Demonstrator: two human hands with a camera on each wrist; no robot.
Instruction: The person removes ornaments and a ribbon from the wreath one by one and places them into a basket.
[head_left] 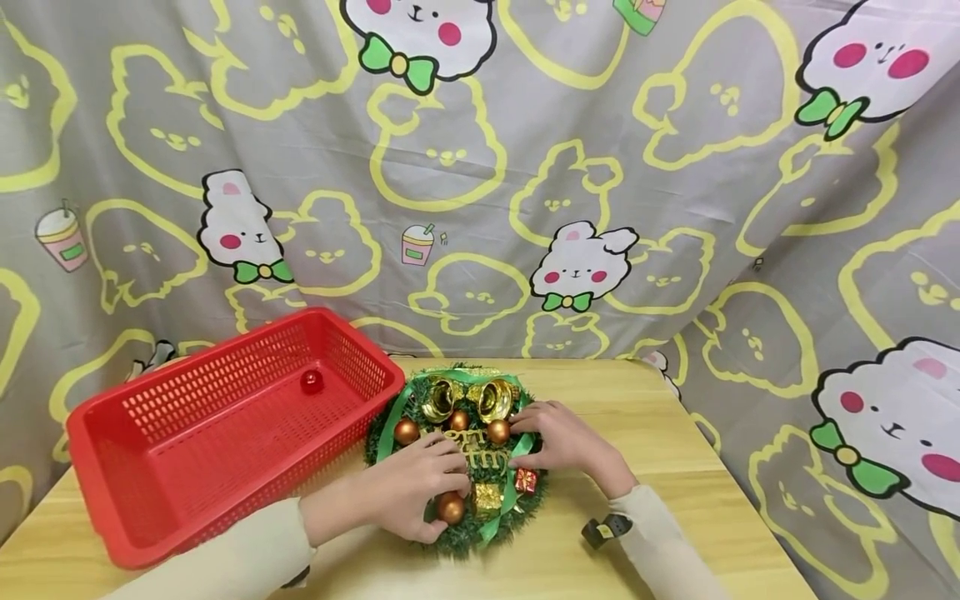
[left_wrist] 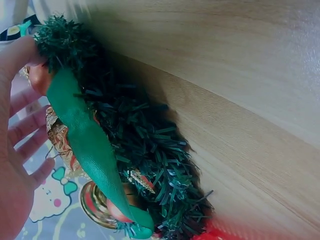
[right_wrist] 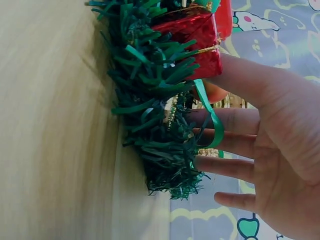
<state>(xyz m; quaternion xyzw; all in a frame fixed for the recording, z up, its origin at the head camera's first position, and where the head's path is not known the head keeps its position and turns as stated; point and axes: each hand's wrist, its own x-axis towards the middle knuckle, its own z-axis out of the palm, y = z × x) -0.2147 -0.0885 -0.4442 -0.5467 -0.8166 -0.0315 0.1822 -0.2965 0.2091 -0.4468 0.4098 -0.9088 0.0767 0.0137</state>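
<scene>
A round green tinsel Christmas wreath (head_left: 468,542) lies on the table, trimmed with gold bells (head_left: 495,400), copper-coloured balls (head_left: 407,431), a gold gift box (head_left: 486,498), a small red gift box (head_left: 526,481), green ribbon and gold lettering. At its lower left, my left hand (head_left: 420,483) has thumb and forefinger about a copper ball (head_left: 451,507), pinching it; the left wrist view shows this ball (left_wrist: 40,79) beside the green ribbon (left_wrist: 87,145). On the right rim, my right hand (head_left: 558,437) touches the greenery with fairly straight fingers, near another copper ball (head_left: 498,431).
A red perforated plastic basket (head_left: 97,492) stands on the left, close against the wreath, with one shiny red ball (head_left: 312,382) inside. The wooden table (head_left: 630,400) ends at a grey patterned curtain (head_left: 480,225).
</scene>
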